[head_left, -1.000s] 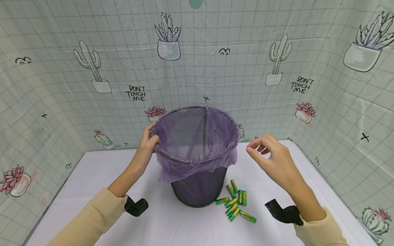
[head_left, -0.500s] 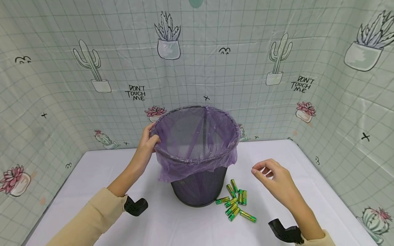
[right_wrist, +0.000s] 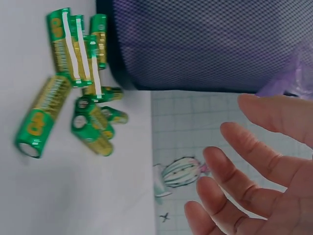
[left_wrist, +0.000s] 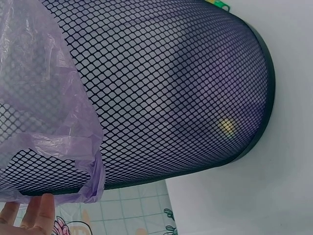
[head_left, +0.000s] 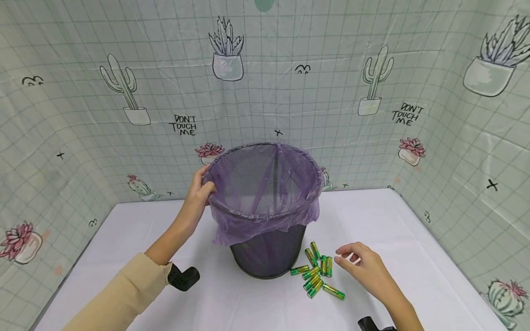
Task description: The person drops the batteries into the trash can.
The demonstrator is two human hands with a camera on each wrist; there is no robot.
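Head view | left hand (head_left: 200, 189) grips bin (head_left: 268, 257), probably for keeping steady | right hand (head_left: 366, 269), fingers apart, holds nothing beside batteries (head_left: 323, 265)

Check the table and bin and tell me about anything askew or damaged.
Nothing looks visibly damaged. Two mild oddities: the purple liner hangs unevenly over the bin, drooping lower on the side near the left hand, and the green batteries lie loose at various angles beside the bin's base, rather than neatly arranged.
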